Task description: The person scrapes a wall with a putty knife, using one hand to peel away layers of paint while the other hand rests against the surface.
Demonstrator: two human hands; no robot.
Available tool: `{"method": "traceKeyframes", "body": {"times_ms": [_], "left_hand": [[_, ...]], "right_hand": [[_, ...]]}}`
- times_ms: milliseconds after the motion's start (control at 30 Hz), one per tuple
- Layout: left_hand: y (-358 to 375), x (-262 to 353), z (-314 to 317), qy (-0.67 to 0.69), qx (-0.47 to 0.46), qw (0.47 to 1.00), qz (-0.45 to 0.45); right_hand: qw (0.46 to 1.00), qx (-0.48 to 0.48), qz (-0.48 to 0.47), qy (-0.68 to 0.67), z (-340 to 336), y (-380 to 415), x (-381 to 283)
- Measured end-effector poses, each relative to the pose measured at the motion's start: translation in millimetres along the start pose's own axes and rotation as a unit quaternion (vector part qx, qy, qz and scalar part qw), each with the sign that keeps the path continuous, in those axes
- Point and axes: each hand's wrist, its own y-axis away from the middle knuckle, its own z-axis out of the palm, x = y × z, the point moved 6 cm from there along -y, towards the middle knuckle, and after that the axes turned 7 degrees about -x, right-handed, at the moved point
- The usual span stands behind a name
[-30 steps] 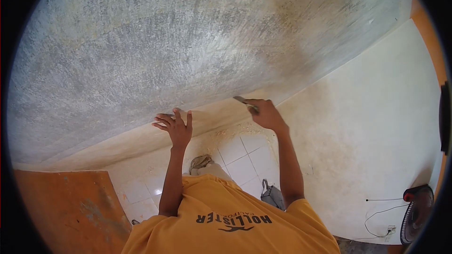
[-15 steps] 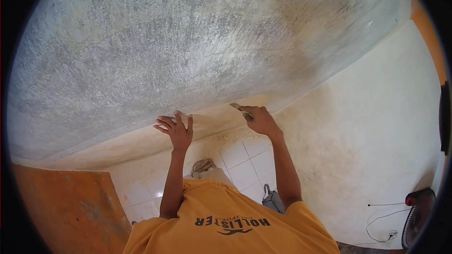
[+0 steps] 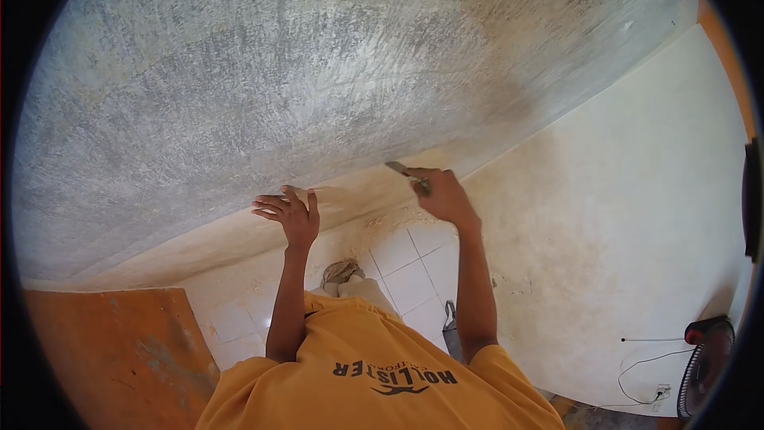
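My right hand (image 3: 446, 196) is closed around a scraper (image 3: 396, 167), whose flat metal blade points left against the wall. The wall (image 3: 302, 95) is rough and grey above, with a smoother cream band (image 3: 358, 191) along its lower part. The scraper's blade lies near the border between these two surfaces. To the left, my left hand (image 3: 293, 217) has its fingers spread and rests against the wall close to that same border. Nothing shows in it.
Scraped flakes (image 3: 390, 223) lie on the white tiled floor (image 3: 410, 283) by the wall's foot. An orange panel (image 3: 119, 350) stands at the left. On the right are a pale side wall (image 3: 621, 191), a fan (image 3: 707, 366) and a cable (image 3: 629, 374). A grey object (image 3: 452, 338) sits beside my right arm.
My right hand and the scraper have shifted slightly up in view. My left hand has moved a little to the left, its fingers still spread.
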Motion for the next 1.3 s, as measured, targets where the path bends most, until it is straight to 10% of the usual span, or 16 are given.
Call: {"method": "traceKeyframes", "body": {"times_ms": [867,1300], "left_hand": [[-1.7,5.1,-1.9,-0.02,0.031,0.999,0.004],[2.1,22.2,9.2,0.135,0.015,0.985,-0.104]], "right_hand": [[0.997,0.004,0.068,-0.036,-0.9,11.9,-6.5],[0.969,0.088,-0.06,-0.224,59.9,30.3,36.2]]}}
